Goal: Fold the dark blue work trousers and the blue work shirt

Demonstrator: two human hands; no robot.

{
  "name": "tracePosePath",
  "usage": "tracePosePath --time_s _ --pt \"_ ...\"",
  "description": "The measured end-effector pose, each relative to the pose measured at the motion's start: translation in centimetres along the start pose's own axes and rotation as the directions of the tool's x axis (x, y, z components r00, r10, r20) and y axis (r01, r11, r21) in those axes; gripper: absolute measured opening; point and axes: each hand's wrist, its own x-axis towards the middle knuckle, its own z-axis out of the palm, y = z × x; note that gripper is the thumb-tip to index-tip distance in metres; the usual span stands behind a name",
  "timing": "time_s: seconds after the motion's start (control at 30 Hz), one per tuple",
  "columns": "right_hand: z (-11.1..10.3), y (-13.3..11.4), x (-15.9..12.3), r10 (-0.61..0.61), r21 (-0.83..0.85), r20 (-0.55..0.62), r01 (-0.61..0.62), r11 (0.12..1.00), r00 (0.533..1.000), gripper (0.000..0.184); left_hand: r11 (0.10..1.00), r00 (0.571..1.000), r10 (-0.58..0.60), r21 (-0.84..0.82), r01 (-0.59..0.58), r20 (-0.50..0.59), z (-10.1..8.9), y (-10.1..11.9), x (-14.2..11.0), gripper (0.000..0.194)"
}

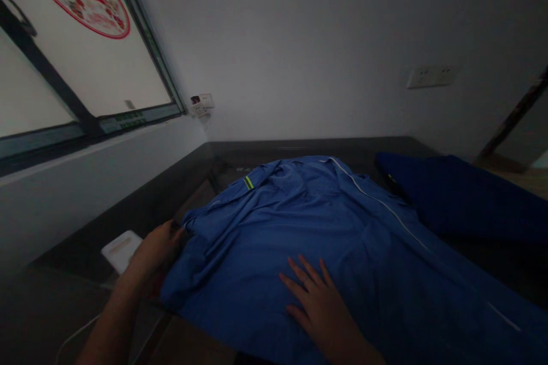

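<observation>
A blue garment (265, 239) is lying spread over a dark tabletop (141, 211). The left hand (156, 245) is pinching its left edge with curled fingers; the right hand (317, 302) is resting open on it, fingers fanned. Keeping that palm flat would probably be steadying the fabric. A white object (122, 248) is lying beside the left wrist.

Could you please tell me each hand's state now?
Left hand: curled at the edge of the blue garment; grip unclear.
Right hand: open, spread out on the garment.
</observation>
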Motion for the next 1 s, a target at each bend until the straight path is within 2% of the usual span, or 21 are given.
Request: tracePosePath --time_s 0.1,0.2,0.3,0.37,0.47,0.57,0.6,0.67,0.77,0.87,0.9,0.93,0.97,1.0 --pt "0.0 0.1 0.0 -0.002 -0.032 0.007 0.002 0.999 1.0 0.051 0.999 0.999 0.043 -0.007 -0.043 0.033 1.7 0.6 1.3 0.05" --pt "0.3 0.2 0.0 -0.007 -0.05 -0.001 0.007 0.999 1.0 0.05 0.988 0.996 0.085 -0.132 -0.087 -0.02 2.7 1.3 1.6 0.036" --pt "0.5 0.3 0.0 -0.022 -0.057 -0.024 0.021 0.998 0.999 0.05 0.941 0.998 0.012 -0.336 -0.029 -0.054 2.8 2.0 1.3 0.031" --pt "0.6 0.4 -0.1 -0.028 -0.063 -0.033 0.026 0.998 0.999 0.05 0.864 0.992 -0.042 -0.504 -0.025 -0.122 2.5 2.2 1.0 0.03" --pt "0.6 0.4 0.0 -0.036 -0.065 -0.034 0.033 0.997 0.999 0.05 0.669 0.952 -0.081 -0.724 -0.169 -0.296 0.9 2.6 0.5 0.033" --pt "0.6 0.4 0.1 -0.036 -0.068 -0.034 0.034 0.997 0.999 0.051 0.506 0.896 -0.12 -0.803 -0.316 -0.428 -2.1 3.6 0.3 0.037" --pt "0.6 0.4 0.1 -0.036 -0.068 -0.037 0.033 0.997 0.999 0.051 0.487 0.876 -0.123 -0.798 -0.355 -0.465 -3.3 4.1 0.4 0.036" --pt "0.6 0.4 0.2 -0.04 -0.064 -0.052 0.036 0.997 0.998 0.051 0.51 0.828 -0.101 -0.744 -0.433 -0.551 -6.0 5.8 0.3 0.031" --pt "0.5 0.3 0.1 -0.046 -0.04 -0.081 0.043 0.998 0.996 0.051 0.579 0.74 0.066 -0.579 -0.574 -0.669 -9.3 9.6 -0.6 0.023" --pt "0.5 0.3 -0.1 -0.049 0.007 -0.128 0.051 0.999 0.991 0.046 0.639 0.636 0.325 -0.334 -0.693 -0.7 -10.0 14.5 -3.5 0.018" --pt "0.6 0.4 -0.2 -0.04 0.033 -0.161 0.046 0.998 0.986 0.043 0.628 0.609 0.444 -0.257 -0.735 -0.657 -9.5 16.1 -5.0 0.02" --pt "0.8 0.6 -0.3 -0.016 0.065 -0.207 0.03 0.997 0.978 0.04 0.58 0.574 0.593 -0.196 -0.791 -0.565 -8.8 17.5 -6.7 0.025" --pt "0.9 0.8 -0.3 0.022 0.103 -0.266 0.006 0.995 0.964 0.038 0.497 0.512 0.74 -0.158 -0.853 -0.436 -8.0 18.8 -8.4 0.031" --pt "1.1 1.0 -0.4 0.072 0.145 -0.33 -0.024 0.989 0.941 0.037 0.397 0.424 0.858 -0.15 -0.905 -0.291 -7.2 19.7 -10.2 0.036"
